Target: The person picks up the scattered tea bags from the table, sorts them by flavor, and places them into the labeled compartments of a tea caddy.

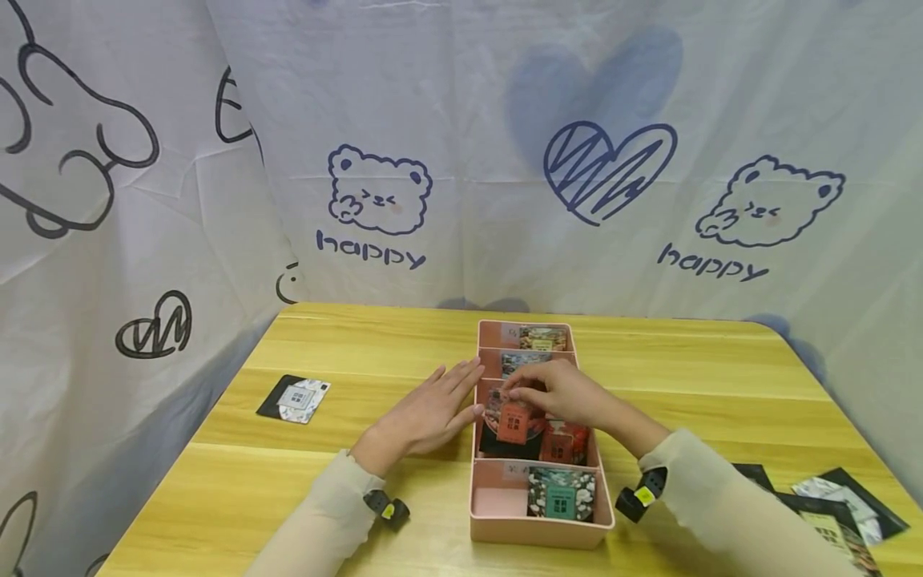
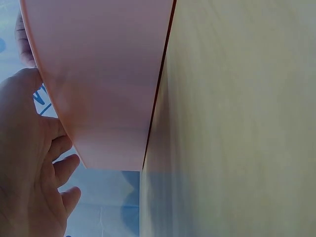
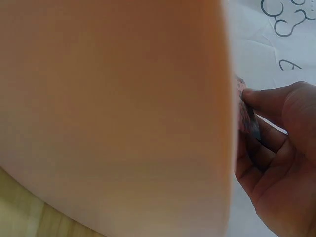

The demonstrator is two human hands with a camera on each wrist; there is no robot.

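A long pink box (image 1: 541, 534) with several compartments stands on the table. My right hand (image 1: 558, 393) pinches a tea sachet (image 1: 513, 423) with a red label over the third compartment from the back; the right wrist view shows the thumb on the sachet (image 3: 242, 111). Another red sachet (image 1: 565, 445) lies in that compartment. My left hand (image 1: 433, 409) touches the box's left rim with straight fingers; in the left wrist view the hand (image 2: 37, 148) lies along the box edge. A green-labelled sachet (image 1: 561, 494) sits in the front compartment.
The two rear compartments hold a yellow-labelled sachet (image 1: 542, 339) and a bluish one (image 1: 525, 364). A black-and-white sachet (image 1: 294, 398) lies on the table at the left. Several sachets, one of them black and white (image 1: 851, 501), lie at the right front. A printed curtain (image 1: 461, 104) hangs behind the table.
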